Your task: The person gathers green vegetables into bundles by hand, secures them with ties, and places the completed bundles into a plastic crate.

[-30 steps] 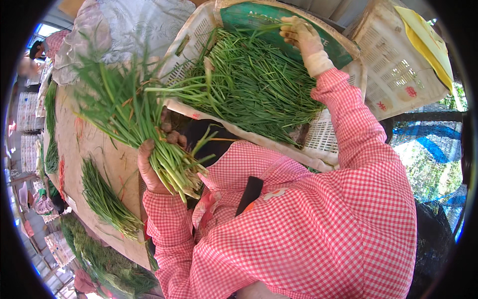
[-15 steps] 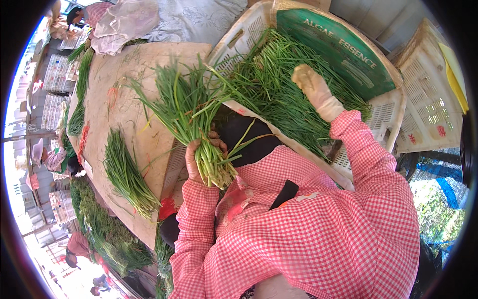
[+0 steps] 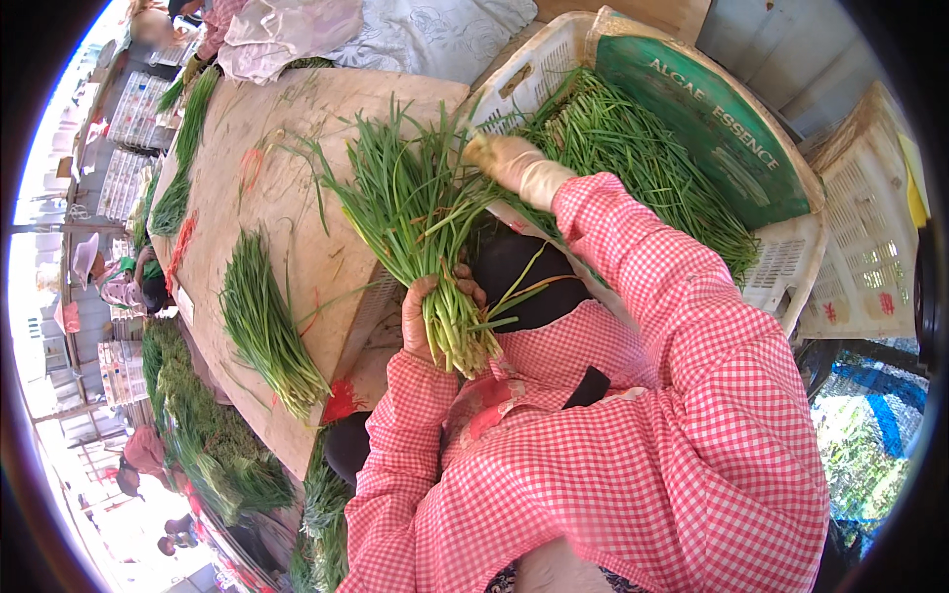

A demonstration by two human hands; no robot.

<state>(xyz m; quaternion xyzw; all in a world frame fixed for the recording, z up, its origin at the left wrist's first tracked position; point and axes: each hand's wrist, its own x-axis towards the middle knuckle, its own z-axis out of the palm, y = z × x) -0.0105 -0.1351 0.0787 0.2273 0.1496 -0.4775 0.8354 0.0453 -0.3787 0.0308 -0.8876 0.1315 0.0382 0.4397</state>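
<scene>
My left hand (image 3: 435, 308), bare, is wrapped round the pale stems of a bunch of garlic chives (image 3: 410, 203). Its green leaves fan upward over the edge of the board, and a few loose blades stick out to the right of the stems. My right hand (image 3: 509, 163) wears a dirty cream glove and reaches across to the right side of those leaf tips. The glove's fingers look curled together and slightly blurred; what they hold, if anything, is hidden. A second bunch of chives (image 3: 267, 321) lies on the board, left of my left hand.
A white plastic crate (image 3: 529, 79) at the right holds many loose chives (image 3: 643, 148), with a green printed sheet (image 3: 697, 124) along its far side. The pale wooden board (image 3: 326, 119) fills the left. More crates (image 3: 865, 217) stand far right. Other people work at the far left.
My right hand has moved left from above the crate's chives to the leaves of the held bunch. My left hand keeps its hold on the bunch. The whole view has shifted slightly.
</scene>
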